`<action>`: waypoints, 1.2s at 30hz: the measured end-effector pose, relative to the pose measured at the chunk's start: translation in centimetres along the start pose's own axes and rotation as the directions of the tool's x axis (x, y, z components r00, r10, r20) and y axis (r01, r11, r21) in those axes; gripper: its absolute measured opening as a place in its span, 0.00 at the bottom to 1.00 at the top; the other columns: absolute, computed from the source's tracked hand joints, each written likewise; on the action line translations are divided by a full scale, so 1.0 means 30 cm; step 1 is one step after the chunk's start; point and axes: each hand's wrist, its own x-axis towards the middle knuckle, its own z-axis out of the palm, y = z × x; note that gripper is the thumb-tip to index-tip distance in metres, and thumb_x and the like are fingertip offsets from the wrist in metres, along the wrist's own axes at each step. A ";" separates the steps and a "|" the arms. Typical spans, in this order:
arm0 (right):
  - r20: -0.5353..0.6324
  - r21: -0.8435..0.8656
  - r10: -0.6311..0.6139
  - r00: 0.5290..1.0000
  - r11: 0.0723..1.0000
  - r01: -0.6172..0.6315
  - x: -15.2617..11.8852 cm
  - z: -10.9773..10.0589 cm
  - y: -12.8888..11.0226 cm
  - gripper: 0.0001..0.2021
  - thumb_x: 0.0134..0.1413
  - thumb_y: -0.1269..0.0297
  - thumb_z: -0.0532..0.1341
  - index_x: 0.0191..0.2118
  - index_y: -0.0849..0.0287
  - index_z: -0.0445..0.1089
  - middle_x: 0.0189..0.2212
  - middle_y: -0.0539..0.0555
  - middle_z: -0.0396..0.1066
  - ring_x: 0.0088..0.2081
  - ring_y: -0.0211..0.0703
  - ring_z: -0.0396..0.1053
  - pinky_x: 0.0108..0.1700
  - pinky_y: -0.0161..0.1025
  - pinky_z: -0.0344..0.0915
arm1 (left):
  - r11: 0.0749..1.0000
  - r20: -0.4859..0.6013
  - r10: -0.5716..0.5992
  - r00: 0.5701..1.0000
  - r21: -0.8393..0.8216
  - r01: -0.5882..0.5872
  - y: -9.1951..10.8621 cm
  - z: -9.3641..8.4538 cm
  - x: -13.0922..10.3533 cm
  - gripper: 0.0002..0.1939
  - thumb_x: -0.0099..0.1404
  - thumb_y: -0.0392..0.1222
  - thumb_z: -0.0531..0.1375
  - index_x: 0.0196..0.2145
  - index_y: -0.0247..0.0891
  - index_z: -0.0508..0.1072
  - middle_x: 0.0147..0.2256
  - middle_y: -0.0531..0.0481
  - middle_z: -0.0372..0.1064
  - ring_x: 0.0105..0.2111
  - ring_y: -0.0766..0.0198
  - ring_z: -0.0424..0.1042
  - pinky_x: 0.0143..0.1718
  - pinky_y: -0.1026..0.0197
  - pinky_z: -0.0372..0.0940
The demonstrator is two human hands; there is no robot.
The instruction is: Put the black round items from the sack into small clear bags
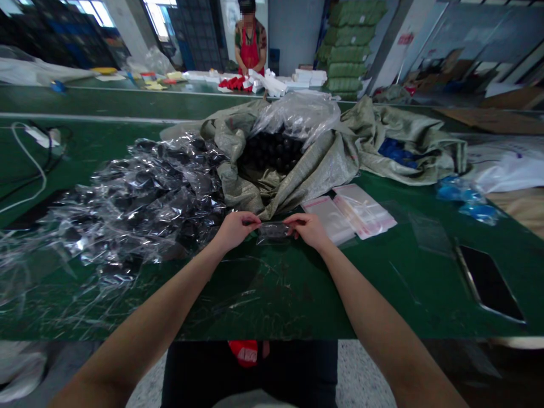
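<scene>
Between my two hands a small clear plastic bag (pixel 273 231) with something dark in it is held just over the green table. My left hand (pixel 238 228) pinches its left end, and my right hand (pixel 309 228) pinches the right end. To the left lies a large heap of clear bags with black items inside (pixel 161 192). Straight ahead, a woven sack (pixel 293 181) lies open, with many round black pieces (pixel 274 150) in its mouth. Beside my right hand are stacks of flat clear bags (pixel 361 209).
A phone (pixel 491 283) lies at the right. Behind it are bagged blue items (pixel 470 198) and a second sack (pixel 408 141) with blue pieces. A white cable (pixel 36 164) crosses the table's left side. Across the tables a person in a red apron (pixel 250 48) stands working.
</scene>
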 end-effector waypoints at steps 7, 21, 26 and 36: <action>-0.016 0.024 -0.056 0.998 0.998 0.056 0.004 -0.003 0.018 0.12 0.43 0.71 0.57 0.33 0.59 0.77 0.27 0.51 0.75 0.24 0.35 0.70 0.25 0.33 0.69 | 0.994 -0.063 -0.106 0.992 0.024 0.107 0.024 -0.012 -0.015 0.12 0.58 0.48 0.61 0.31 0.35 0.76 0.28 0.48 0.75 0.28 0.64 0.70 0.30 0.63 0.61; -0.002 -0.009 -0.163 0.987 0.987 0.163 0.009 0.000 0.023 0.10 0.48 0.68 0.58 0.32 0.59 0.77 0.32 0.53 0.73 0.23 0.34 0.70 0.23 0.33 0.68 | 0.874 0.298 -0.312 0.902 -0.283 0.395 0.082 -0.021 -0.041 0.25 0.56 0.61 0.62 0.28 0.32 0.77 0.26 0.44 0.75 0.14 0.76 0.47 0.16 0.64 0.37; 0.000 -0.021 -0.145 0.989 0.989 0.145 0.006 0.001 0.018 0.10 0.48 0.66 0.58 0.33 0.59 0.77 0.33 0.53 0.73 0.24 0.34 0.70 0.24 0.33 0.69 | 0.912 0.323 -0.265 0.909 -0.222 0.345 0.089 -0.033 -0.045 0.21 0.54 0.58 0.65 0.26 0.33 0.78 0.13 0.55 0.59 0.14 0.74 0.45 0.17 0.63 0.36; -0.002 -0.054 -0.105 0.994 0.993 0.105 0.004 -0.010 0.012 0.09 0.50 0.63 0.60 0.34 0.60 0.76 0.23 0.51 0.73 0.22 0.36 0.68 0.25 0.35 0.68 | 0.979 0.259 -0.202 0.945 0.027 0.202 0.070 -0.027 -0.045 0.19 0.57 0.55 0.60 0.27 0.35 0.78 0.16 0.55 0.61 0.17 0.71 0.53 0.19 0.64 0.45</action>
